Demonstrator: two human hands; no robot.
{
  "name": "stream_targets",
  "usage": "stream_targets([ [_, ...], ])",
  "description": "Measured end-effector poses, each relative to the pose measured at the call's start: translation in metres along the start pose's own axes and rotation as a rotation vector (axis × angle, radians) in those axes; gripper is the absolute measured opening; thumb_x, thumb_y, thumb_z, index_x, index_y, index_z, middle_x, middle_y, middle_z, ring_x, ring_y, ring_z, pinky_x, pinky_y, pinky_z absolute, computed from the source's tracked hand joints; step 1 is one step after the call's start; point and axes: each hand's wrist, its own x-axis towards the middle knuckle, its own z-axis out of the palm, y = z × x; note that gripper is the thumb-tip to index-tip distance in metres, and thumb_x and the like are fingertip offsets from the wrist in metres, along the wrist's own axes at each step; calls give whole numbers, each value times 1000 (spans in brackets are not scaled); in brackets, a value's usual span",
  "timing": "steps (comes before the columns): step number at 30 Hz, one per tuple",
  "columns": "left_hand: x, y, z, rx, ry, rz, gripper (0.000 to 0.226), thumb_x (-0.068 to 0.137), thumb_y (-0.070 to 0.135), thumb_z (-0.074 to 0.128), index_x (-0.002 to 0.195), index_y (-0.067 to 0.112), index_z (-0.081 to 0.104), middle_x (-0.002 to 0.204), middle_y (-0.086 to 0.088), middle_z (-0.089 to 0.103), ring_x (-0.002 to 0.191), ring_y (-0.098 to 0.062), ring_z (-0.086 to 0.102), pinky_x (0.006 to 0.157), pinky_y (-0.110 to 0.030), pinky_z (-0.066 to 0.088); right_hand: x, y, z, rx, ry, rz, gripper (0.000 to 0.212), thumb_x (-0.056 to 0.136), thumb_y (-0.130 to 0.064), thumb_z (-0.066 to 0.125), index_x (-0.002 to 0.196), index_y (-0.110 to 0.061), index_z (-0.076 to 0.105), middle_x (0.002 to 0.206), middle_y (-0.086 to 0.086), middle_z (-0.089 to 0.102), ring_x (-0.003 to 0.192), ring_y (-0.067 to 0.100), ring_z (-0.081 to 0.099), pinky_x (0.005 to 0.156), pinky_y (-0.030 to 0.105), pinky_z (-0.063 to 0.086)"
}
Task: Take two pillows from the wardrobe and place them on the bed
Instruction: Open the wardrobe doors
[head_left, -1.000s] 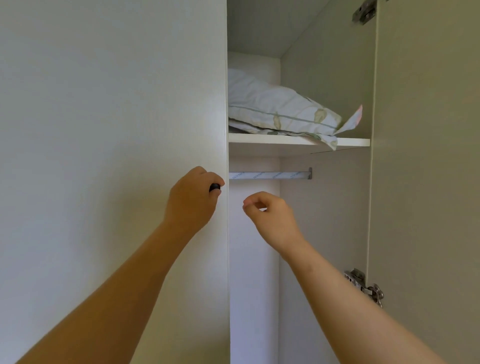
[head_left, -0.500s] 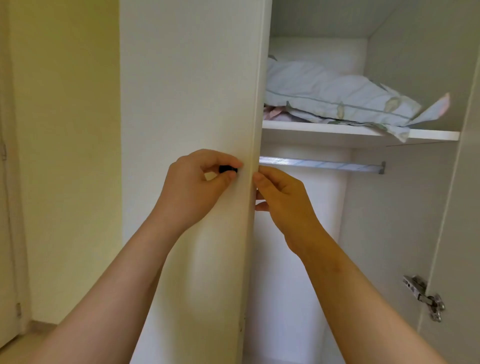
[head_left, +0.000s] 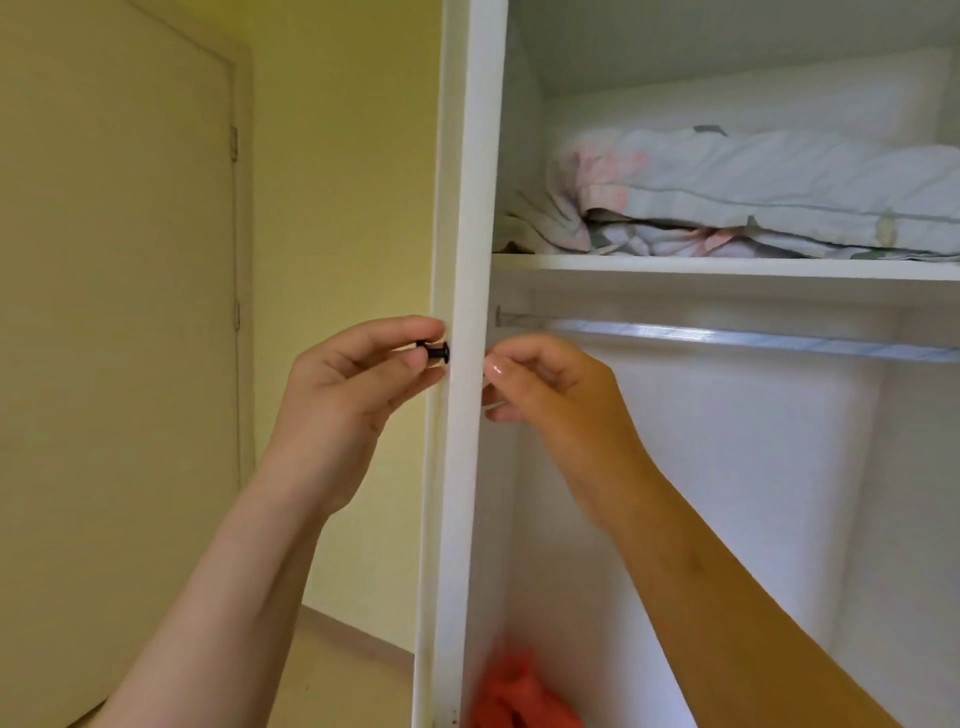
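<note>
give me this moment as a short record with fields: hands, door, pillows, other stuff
left hand: pinching the black knob on the wardrobe door
right hand: fingers at the door's inner side
door: swung open, seen edge-on
pillows: stacked on the upper shelf, untouched
rail: bare, under the shelf
orange item: low inside, blurred

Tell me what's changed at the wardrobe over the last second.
The left door swung wider, now edge-on. The right hand, free before, came to the door's edge. The left hand kept pinching the black knob. The pillows stayed on the shelf.
</note>
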Motion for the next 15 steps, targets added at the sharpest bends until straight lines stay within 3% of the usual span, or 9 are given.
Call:
stream_targets([
  [4,-9,14,-32,21,69,-11,29,78,7,54,77,26,75,78,7,75,75,-7,70,69,-20,55,20,8,49,77,-42,18,18,89,-17,57,71,-19,58,76,4,63,76,17,61,80,35,54],
  [9,-17,23,-62,171,280,17,40,94,9,43,81,36,69,90,12,71,80,-3,65,62,-11,51,42,18,107,186,-27,31,18,88,-14,59,70,-17,54,67,0,52,62,9,49,65,25,44],
  [11,-15,26,-78,160,353,-31,35,95,11,41,86,34,67,90,9,69,78,-5,63,60,-13,49,51,22,130,187,-21,44,19,87,-14,60,70,-19,54,66,-3,51,59,6,48,62,21,44],
  [15,-4,32,-115,151,437,-119,31,96,12,38,92,26,65,87,7,71,79,-8,66,69,-21,54,69,30,172,171,-10,60,21,87,-18,61,69,-22,52,66,-6,50,59,7,46,61,20,41],
])
